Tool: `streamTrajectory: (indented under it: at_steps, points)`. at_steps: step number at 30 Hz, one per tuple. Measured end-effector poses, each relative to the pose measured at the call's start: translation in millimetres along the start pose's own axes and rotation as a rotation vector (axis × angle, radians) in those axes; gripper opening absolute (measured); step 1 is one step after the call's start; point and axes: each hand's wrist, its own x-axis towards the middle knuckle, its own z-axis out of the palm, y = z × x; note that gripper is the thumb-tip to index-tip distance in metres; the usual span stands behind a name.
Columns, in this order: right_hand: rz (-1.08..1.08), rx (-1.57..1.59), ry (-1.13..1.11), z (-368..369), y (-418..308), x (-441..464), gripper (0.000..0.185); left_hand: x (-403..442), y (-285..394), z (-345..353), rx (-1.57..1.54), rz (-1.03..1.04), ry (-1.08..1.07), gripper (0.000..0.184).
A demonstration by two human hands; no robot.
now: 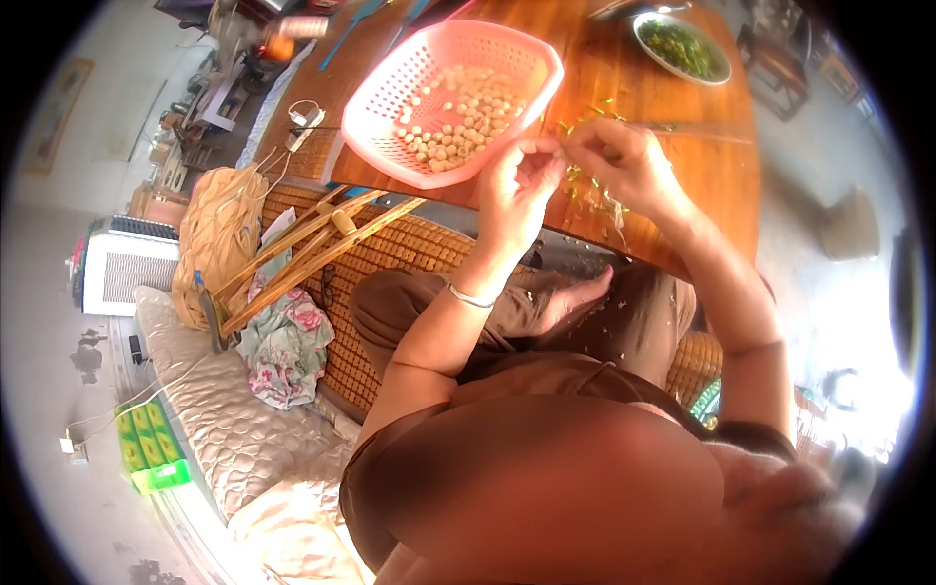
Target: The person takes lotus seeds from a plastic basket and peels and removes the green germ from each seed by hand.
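My left hand [522,190] and my right hand [629,166] meet above the near edge of the wooden table [595,58]. Their fingertips are pinched together on something too small to make out. Just left of them stands a pink plastic basket [375,122] with perforated sides, its floor partly covered by round pale seeds [458,136] that look like lotus seeds. Under and beside my right hand lie green and whitish scraps [609,203]. Farther back, a white-rimmed plate [724,70] holds small green pieces [678,47].
A woven mat [390,249] covers the seat, with wooden crutch-like poles [312,249] and a floral cloth [288,336] on my left. A power strip [306,129] with white cables lies by the table's left side. Green packages [151,439] stand on the floor.
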Motion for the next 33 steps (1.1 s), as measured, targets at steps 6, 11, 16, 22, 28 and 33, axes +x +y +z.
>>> streamTrajectory:
  at_steps: [6,11,16,22,28,33]
  points:
    - [-0.021,-0.044,-0.063,2.4,1.0,-0.8,0.017,-0.6,-6.5,-5.2,0.089,-0.017,0.047,0.014]
    - [0.0,0.105,-0.119,7.5,6.9,0.6,0.021,-6.0,-3.5,-7.8,0.163,-0.008,0.04,0.012]
    - [0.078,0.073,-0.113,5.9,4.6,-6.1,0.015,-7.6,-2.4,-7.4,0.079,0.018,0.06,0.008]
    - [0.126,0.028,-0.143,4.6,-2.5,-3.7,0.014,-12.6,0.5,-9.1,0.041,-0.012,0.052,0.01]
    - [0.047,0.052,-0.086,8.8,4.8,-4.3,0.011,-12.5,1.9,-6.7,0.143,0.052,0.071,0.007]
    - [0.075,-0.02,-0.099,7.8,5.3,-5.8,0.012,-12.5,0.2,-5.8,0.321,0.146,0.09,0.005]
